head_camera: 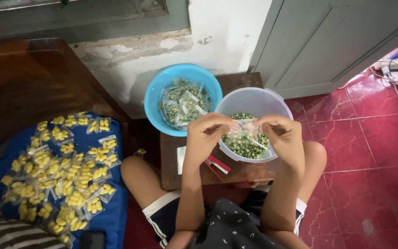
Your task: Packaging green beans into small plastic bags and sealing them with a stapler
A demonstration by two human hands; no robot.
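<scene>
- Nearest the camera: a dark patterned shirt (236, 230) and bare knees, drawn up to a low wooden table (236, 175).
- Left hand (206, 133) and right hand (284, 136) raised together above the table, fingers closed narrow – each pinching one upper corner of a small clear bag (246, 129).
- Bag hung between the two hands, right over the clear plastic bowl (254, 97) of green coated peas; contents hard to tell against the peas below.
- Just left of it, touching or nearly so: a blue bowl (155, 99) of filled pea packets.
- Likely slip: a thin, slick film gripped only at the corners – could have slid out of one pinch and tipped its peas out.
- Loss probably small while held over the clear bowl; drifted to the side, peas could have rolled off onto the red tiled floor (369, 152).
- Clear bowl sat close to the table's right edge – a knock from a wrist or knee could have upset it.
- A red-and-white tool (217, 165) lay under the left wrist, easy to brush off.
- Yellow snack packets (65, 170) on a blue cloth, well apart, seemingly out of harm's way.
</scene>
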